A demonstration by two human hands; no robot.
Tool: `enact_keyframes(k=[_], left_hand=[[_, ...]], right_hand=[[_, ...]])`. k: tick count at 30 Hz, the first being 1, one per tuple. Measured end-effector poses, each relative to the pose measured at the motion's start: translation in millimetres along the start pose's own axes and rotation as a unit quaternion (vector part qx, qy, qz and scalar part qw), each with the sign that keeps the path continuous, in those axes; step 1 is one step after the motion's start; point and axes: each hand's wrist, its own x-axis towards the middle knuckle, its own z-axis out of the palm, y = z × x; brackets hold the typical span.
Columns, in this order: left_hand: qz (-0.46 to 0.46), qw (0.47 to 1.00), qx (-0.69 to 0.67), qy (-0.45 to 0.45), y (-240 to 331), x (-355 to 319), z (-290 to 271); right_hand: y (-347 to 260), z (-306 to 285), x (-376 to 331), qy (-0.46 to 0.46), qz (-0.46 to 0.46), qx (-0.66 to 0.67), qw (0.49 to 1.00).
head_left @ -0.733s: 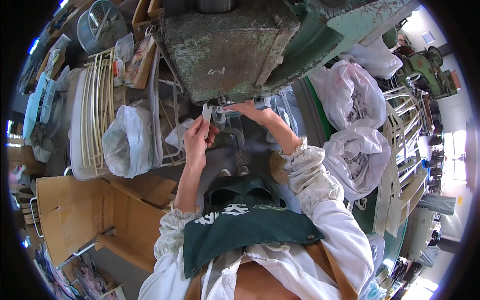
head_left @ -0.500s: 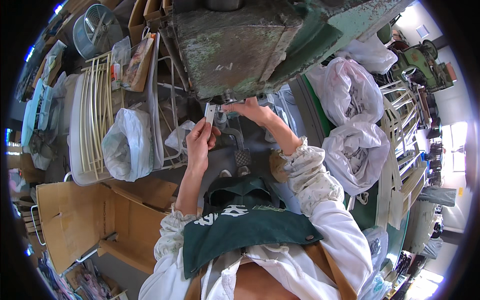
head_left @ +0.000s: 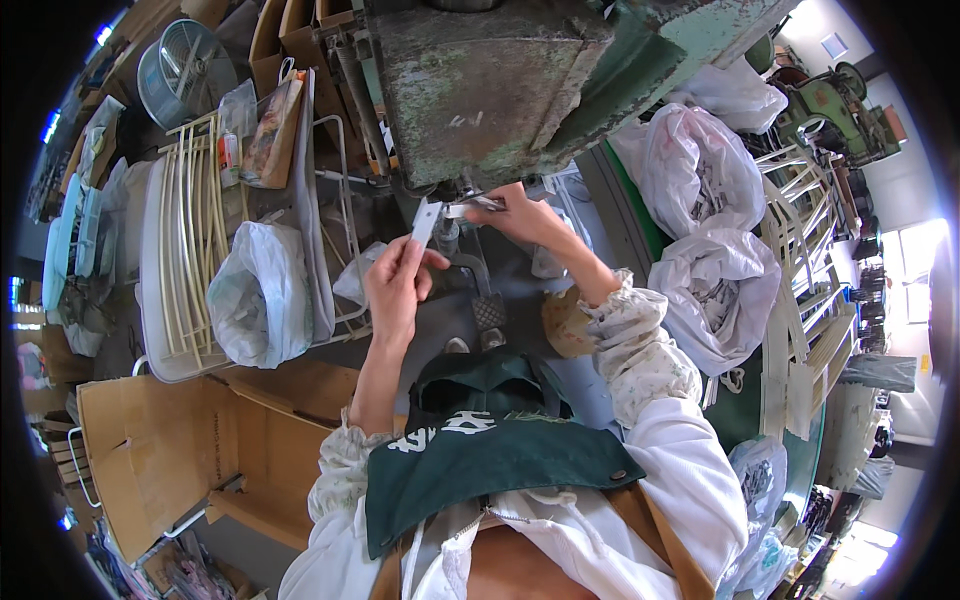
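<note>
In my left hand (head_left: 393, 288), a flat white strip with small holes (head_left: 426, 224) is pinched between thumb and fingers, its top end tilted to the right. My right hand (head_left: 522, 217) reaches in from the right, just under the machine's lower edge, and its fingers grip a small whitish flat piece (head_left: 457, 211). That piece points toward the strip; whether the two touch I cannot tell. Right above both hands stands a worn green metal machine (head_left: 490, 95). A metal foot pedal (head_left: 488, 310) lies below the hands, near my shoes.
On the left, a pale tray (head_left: 152, 270) bears long cream strips and a white plastic bag (head_left: 262, 300). An open cardboard box (head_left: 160, 450) stands at lower left. Two white sacks of small pieces (head_left: 705, 180) stand on the right, beside stacked strips (head_left: 800, 300).
My right hand has drawn slightly right, and the small whitish piece now shows in its fingers. The strip in my left hand leans further right.
</note>
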Motion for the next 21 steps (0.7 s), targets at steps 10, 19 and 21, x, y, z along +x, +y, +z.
enact_keyframes(k=[10, 19, 21], left_hand=[[-0.034, 0.999, 0.021, 0.017, -10.1, 23.8, 16.8], [-0.069, 0.997, 0.039, 0.023, -0.5, 13.7, 1.9], [-0.075, 0.996, 0.031, 0.026, -5.2, 11.5, -1.2]], right_hand=[[-1.2, 8.8, -20.5, -0.096, 0.043, 0.205, 0.973], [-10.2, 14.4, -42.0, -0.051, 0.069, 0.230, 0.969], [-7.7, 16.8, -45.0, -0.047, 0.066, 0.245, 0.966]])
